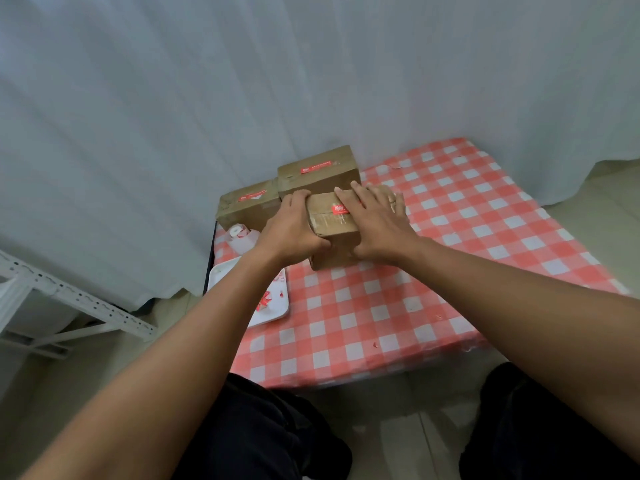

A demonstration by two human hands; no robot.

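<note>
A small brown cardboard box (334, 233) with a red label stands on the red-and-white checked table (433, 271), near its far left part. My left hand (294, 226) grips the box's left side, fingers over the top edge and thumb on the front face. My right hand (377, 220) lies flat on the box's top with straight fingers, covering part of the red label.
Two more taped brown boxes, one (320, 171) behind and one (247, 202) to the left, stand against the white curtain. A white tray (273, 306) with red scraps and a tape roll (239, 235) lie at the table's left edge. A white metal rack (69, 303) stands on the floor.
</note>
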